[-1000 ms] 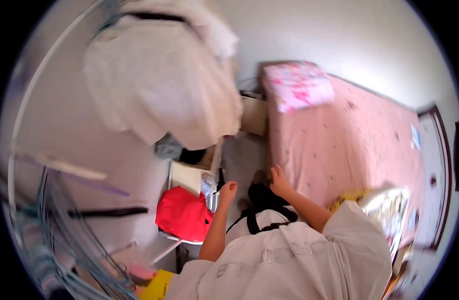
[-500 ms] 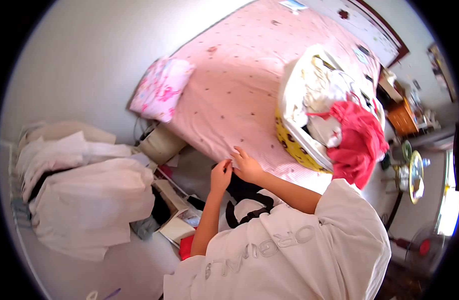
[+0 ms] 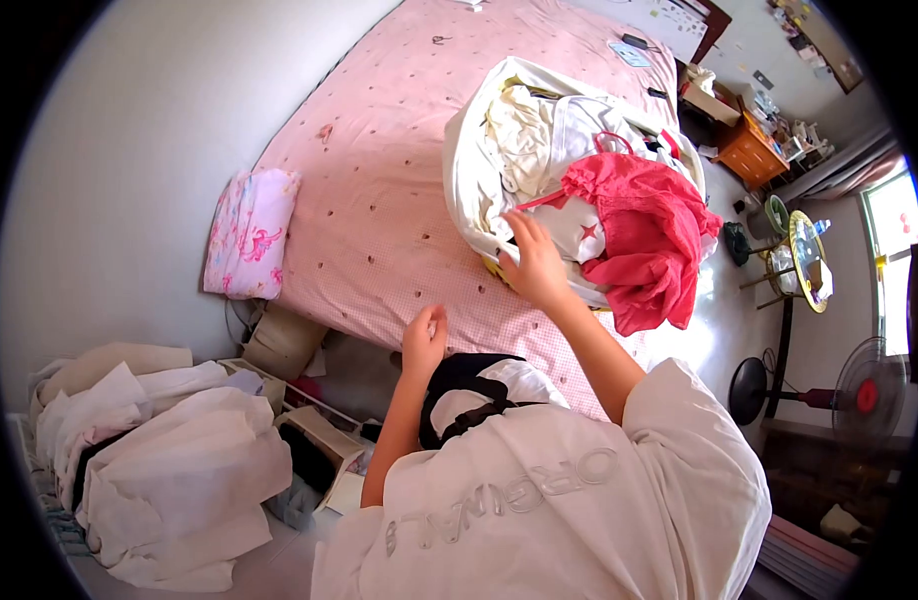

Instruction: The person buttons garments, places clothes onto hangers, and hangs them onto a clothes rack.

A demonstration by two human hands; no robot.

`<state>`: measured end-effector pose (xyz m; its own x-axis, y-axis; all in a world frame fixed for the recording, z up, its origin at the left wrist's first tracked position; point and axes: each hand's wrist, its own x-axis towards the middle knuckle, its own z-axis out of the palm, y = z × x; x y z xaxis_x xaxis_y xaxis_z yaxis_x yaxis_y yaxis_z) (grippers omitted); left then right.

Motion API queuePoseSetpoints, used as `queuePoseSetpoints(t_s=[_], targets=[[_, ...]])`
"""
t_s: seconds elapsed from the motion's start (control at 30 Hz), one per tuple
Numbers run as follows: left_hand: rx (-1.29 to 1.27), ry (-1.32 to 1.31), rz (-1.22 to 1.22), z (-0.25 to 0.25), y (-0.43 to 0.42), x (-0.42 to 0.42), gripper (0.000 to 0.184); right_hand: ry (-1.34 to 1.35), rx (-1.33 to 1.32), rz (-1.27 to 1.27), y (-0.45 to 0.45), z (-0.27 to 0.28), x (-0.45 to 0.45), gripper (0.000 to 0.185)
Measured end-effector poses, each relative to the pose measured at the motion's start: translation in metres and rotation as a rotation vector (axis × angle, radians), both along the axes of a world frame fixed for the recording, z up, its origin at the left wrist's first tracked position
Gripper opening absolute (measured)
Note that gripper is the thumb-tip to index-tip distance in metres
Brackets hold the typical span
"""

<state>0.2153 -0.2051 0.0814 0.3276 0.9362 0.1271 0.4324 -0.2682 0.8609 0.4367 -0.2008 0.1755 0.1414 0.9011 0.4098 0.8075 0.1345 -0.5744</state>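
Note:
A white-rimmed laundry basket (image 3: 462, 190) full of clothes stands on the pink bed (image 3: 369, 200). Pale garments (image 3: 519, 130) lie at its left, and a red garment (image 3: 649, 235) hangs over its near right side. My right hand (image 3: 535, 262), fingers spread and holding nothing, is at the basket's near left edge; whether it touches the rim I cannot tell. Lower left, my left hand (image 3: 424, 338) is in front of the bed's near edge with its fingers curled in, and nothing shows in it.
A folded pink floral pillow (image 3: 251, 235) lies at the bed's left corner. White clothes (image 3: 179, 470) hang at the lower left above open boxes (image 3: 319, 440). On the right are a fan (image 3: 867, 395), a small round table (image 3: 807, 262) and an orange cabinet (image 3: 751, 150).
The view has swung right, bringing the basket nearer the centre. My hands, close together half a second ago, are now apart, with my right hand up at the basket.

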Motion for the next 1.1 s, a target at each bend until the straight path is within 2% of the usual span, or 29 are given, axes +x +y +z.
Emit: queuePoseSetpoints(t_s=[0.07,0.13,0.2,0.27,0.3,0.4,0.43,0.53,0.57,0.67,0.7,0.8,0.87,0.93,1.03,1.1], targets=[[0.231,0.036,-0.013,0.014,0.011,0.012,0.035,-0.043,-0.007,-0.049,0.02,-0.004,0.015,0.052],[0.372,0.111,-0.215,0.061,0.027,0.031,0.049,-0.151,-0.006,-0.106,0.046,-0.007,0.025,0.055],[0.511,0.252,-0.331,0.07,0.042,0.053,0.052,-0.289,-0.02,-0.194,0.076,-0.013,0.038,0.058],[0.58,0.363,-0.414,0.067,0.05,0.072,0.055,-0.452,-0.055,-0.316,0.102,-0.026,0.049,0.062],[0.583,0.406,-0.444,0.058,0.053,0.081,0.056,-0.514,-0.189,-0.401,0.108,-0.03,0.052,0.066],[0.615,0.48,-0.459,0.037,0.054,0.092,0.058,-0.556,-0.344,-0.424,0.119,-0.058,0.07,0.067],[0.612,0.495,-0.454,0.037,0.051,0.091,0.057,-0.63,-0.182,-0.46,0.117,-0.07,0.07,0.058],[0.588,0.486,-0.449,0.041,0.053,0.09,0.054,-0.498,-0.127,-0.394,0.113,-0.069,0.075,0.04],[0.573,0.471,-0.445,0.042,0.051,0.089,0.052,-0.472,-0.081,-0.388,0.112,-0.059,0.076,0.028],[0.577,0.455,-0.442,0.041,0.05,0.084,0.054,-0.32,0.041,-0.371,0.107,-0.038,0.073,0.017],[0.554,0.403,-0.454,0.042,0.051,0.082,0.055,-0.299,0.24,-0.381,0.103,-0.028,0.067,0.018],[0.438,0.169,-0.42,0.041,0.044,0.071,0.057,0.083,0.08,-0.312,0.074,0.023,0.036,0.019],[0.308,-0.077,-0.295,0.043,0.037,0.059,0.057,0.219,0.279,-0.319,0.057,0.04,0.023,0.019],[0.303,-0.122,-0.177,0.054,0.034,0.045,0.056,0.47,0.405,-0.315,0.04,0.057,0.017,0.019],[0.267,-0.197,-0.105,0.081,0.033,0.029,0.057,0.504,0.384,-0.362,0.019,0.073,0.013,0.022],[0.259,-0.254,-0.1,0.093,0.034,0.021,0.06,0.393,0.373,-0.308,0.013,0.08,-0.003,0.021]])
